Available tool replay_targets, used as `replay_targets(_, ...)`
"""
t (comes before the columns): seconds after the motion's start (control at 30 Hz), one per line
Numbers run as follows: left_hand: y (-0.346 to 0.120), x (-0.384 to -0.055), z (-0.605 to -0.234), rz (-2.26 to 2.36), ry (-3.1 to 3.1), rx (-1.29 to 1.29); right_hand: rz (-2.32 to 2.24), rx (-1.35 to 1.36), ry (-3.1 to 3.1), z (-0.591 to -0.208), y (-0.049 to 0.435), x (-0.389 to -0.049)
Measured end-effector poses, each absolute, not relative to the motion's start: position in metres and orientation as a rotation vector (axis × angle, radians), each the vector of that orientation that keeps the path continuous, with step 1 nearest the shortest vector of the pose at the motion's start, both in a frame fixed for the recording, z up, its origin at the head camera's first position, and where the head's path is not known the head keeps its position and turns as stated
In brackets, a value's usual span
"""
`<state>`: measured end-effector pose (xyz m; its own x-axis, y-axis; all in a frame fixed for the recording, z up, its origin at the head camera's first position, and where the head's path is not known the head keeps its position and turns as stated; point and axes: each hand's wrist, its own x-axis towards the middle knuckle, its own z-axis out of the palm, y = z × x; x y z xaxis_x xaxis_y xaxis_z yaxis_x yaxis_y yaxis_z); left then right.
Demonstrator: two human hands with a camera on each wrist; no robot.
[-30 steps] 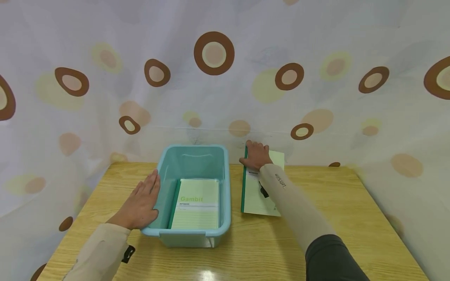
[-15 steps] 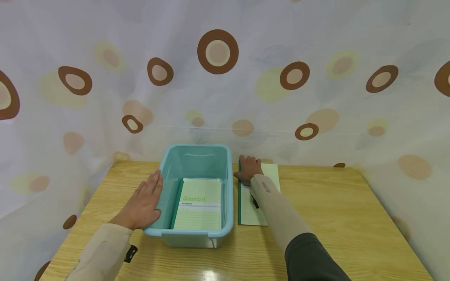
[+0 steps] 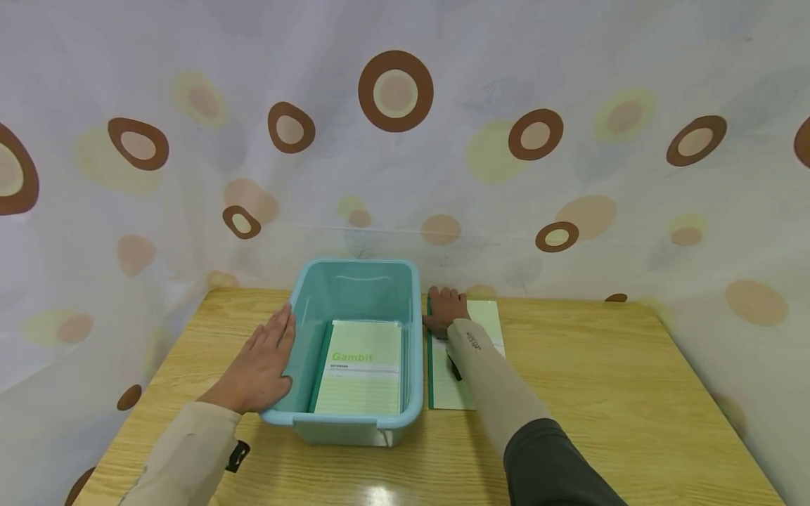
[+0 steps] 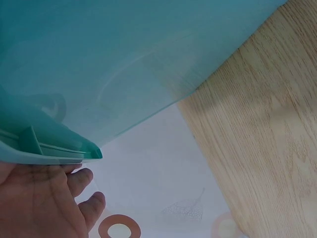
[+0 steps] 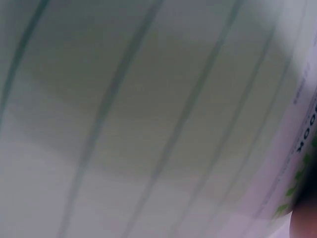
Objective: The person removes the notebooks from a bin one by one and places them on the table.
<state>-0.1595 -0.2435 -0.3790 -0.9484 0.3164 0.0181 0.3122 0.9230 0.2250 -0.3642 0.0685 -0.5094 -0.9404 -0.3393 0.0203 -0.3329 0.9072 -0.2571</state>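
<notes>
the left hand (image 3: 258, 369), straight-fingered, touches the bin (image 3: 344, 433); i cannot tell whether the right hand (image 3: 446, 311) grips the notebook (image 3: 446, 392) beneath; uneven pull could crease it.

I can pass freely across the tabletop (image 3: 607, 379) on the right. Between the bin (image 3: 342, 432) and the loose notebook (image 3: 451, 395), only a narrow strip remains, with my right fingers (image 3: 445, 294) beside it. Reaching down inside, I'd meet the stacked notebooks (image 3: 357, 390); a pocket opens behind them. Patterned cloth (image 3: 582, 161) blocks the back, and my left fingers (image 3: 287, 334) crowd the left rim.
</notes>
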Motion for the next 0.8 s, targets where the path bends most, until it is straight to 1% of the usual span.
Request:
replay_targets(0.5,-0.241,-0.159,-0.377,0.347,3.053,0.496,-0.46,-0.484,2.969,-0.508,0.07,-0.364)
replay_targets(0.67,-0.241,-0.159,-0.376,0.341,3.053,0.499,-0.483,-0.466,2.95,-0.493,0.071,-0.361)
replay_targets(0.8,-0.241,-0.158,-0.376,0.341,3.049,0.484,-0.521,-0.512,2.97,-0.473,0.072,-0.36)
